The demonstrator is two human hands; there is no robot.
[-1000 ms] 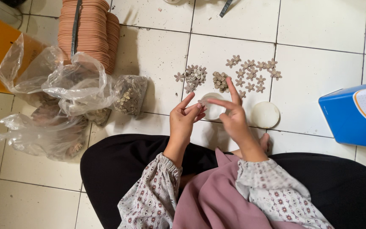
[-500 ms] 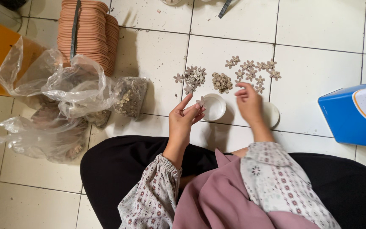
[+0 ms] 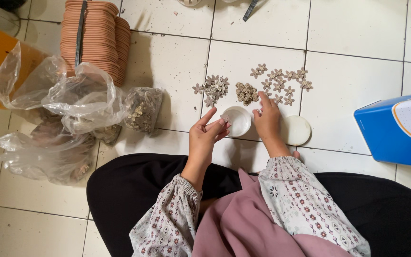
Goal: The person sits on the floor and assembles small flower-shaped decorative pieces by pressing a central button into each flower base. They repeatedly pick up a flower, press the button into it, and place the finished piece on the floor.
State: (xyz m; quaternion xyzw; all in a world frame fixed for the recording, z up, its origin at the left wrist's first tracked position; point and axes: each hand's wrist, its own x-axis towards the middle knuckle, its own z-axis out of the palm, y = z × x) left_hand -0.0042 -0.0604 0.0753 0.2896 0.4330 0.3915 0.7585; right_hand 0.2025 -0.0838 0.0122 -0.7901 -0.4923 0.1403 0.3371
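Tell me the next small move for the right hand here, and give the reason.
Probably lift one flower-shaped piece off the floor. The right hand rests fingertips-down at the edge of the spread-out flower pieces, beside the small heap of rings. The left hand holds one flower piece next to the small white cup, so a second piece seems wanted.

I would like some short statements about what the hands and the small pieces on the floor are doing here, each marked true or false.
1. The left hand holds a small flower-shaped piece. True.
2. The right hand rests inside the blue box. False: it reaches toward the flower pieces on the tiles.
3. A small white bowl sits between the two hands. True.
4. The stack of orange rings lies on the person's lap. False: it stands on the floor, beside the plastic bags.
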